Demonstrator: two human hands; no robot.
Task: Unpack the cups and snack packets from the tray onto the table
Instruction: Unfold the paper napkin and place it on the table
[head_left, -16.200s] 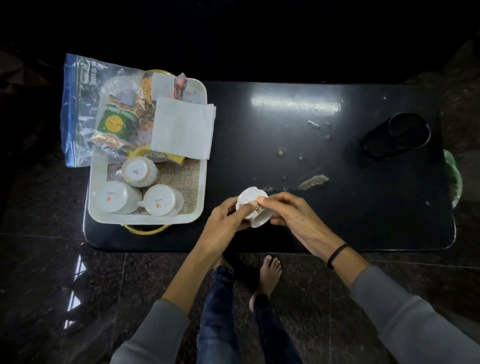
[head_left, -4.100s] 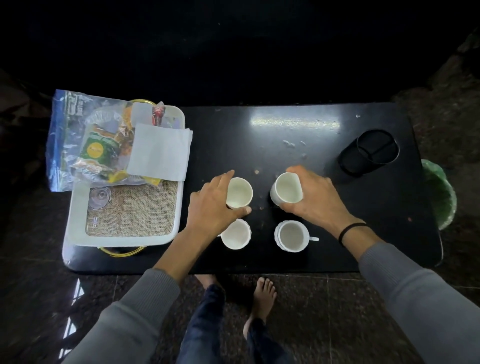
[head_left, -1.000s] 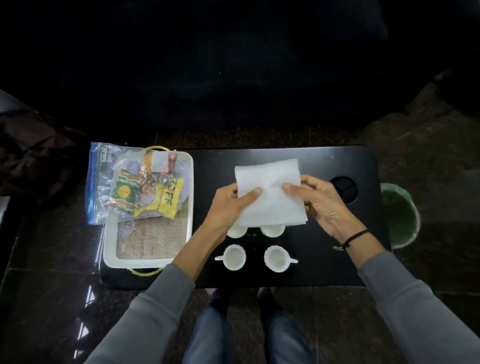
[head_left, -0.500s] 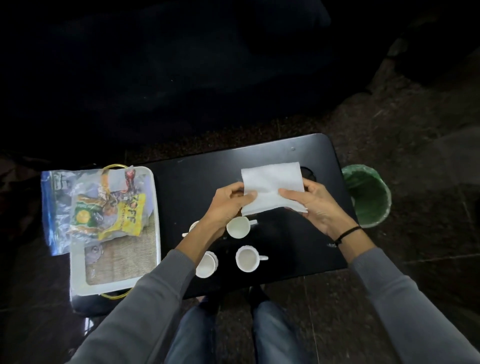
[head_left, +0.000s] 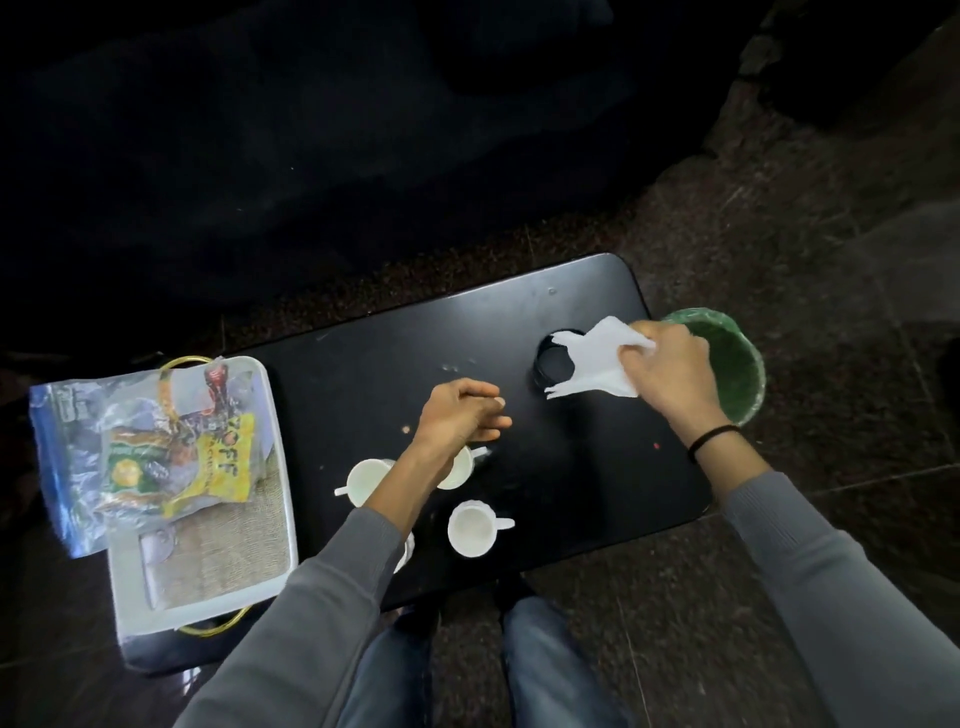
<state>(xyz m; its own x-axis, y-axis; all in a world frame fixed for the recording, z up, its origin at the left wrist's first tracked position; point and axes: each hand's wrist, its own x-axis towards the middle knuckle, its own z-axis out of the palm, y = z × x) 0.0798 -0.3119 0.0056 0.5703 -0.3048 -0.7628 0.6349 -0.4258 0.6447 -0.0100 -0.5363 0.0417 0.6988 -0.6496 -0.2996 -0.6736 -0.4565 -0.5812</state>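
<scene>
Several white cups stand upright on the black table (head_left: 363, 374): one at the front (head_left: 471, 529), one further left (head_left: 366, 480), the others partly hidden under my left arm. The white tray (head_left: 205, 597) at the left end holds the snack packets (head_left: 208, 467) inside a clear zip bag (head_left: 67, 431). My right hand (head_left: 670, 369) grips a crumpled white napkin (head_left: 597, 358) over the table's right end, beside the black holder (head_left: 553, 361). My left hand (head_left: 460, 418) hovers above the cups, fingers loosely curled and holding nothing.
A green bin (head_left: 727, 364) stands on the floor just past the table's right edge, under my right hand. A burlap mat (head_left: 223, 545) lines the tray's near half. A few crumbs lie mid-table. My legs are below the front edge.
My left hand let go of the napkin and dropped towards the cups. My right hand crumpled the napkin and carried it right, towards the bin. The view swung left.
</scene>
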